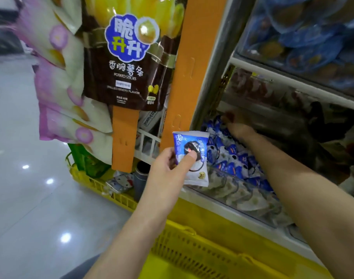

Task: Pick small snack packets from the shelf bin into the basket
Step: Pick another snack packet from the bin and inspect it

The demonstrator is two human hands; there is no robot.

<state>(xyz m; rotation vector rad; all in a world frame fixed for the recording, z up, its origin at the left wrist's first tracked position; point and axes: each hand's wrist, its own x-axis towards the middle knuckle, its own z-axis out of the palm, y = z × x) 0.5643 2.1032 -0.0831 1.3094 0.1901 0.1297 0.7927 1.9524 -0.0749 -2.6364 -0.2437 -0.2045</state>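
Basket [202, 256]: yellow perforated plastic with a lattice wall, lowest in view, below the shelf edge.
Left hand [168, 168]: closed on one snack packet [194, 158], thumb pressed on its face, fingers behind.
Snack packet: flat glossy blue-and-white pouch with crimped edges and a dark round biscuit picture, held upright in front of the shelf bin [238, 190].
Shelf bin: clear front wall, heaped with matching blue-and-white pouches.
Right hand [235, 125]: deep in the bin on the pile; blurred, grip cannot be determined.
Potato sticks bag [127, 57]: brown glossy film, hanging on an orange strip [184, 77].
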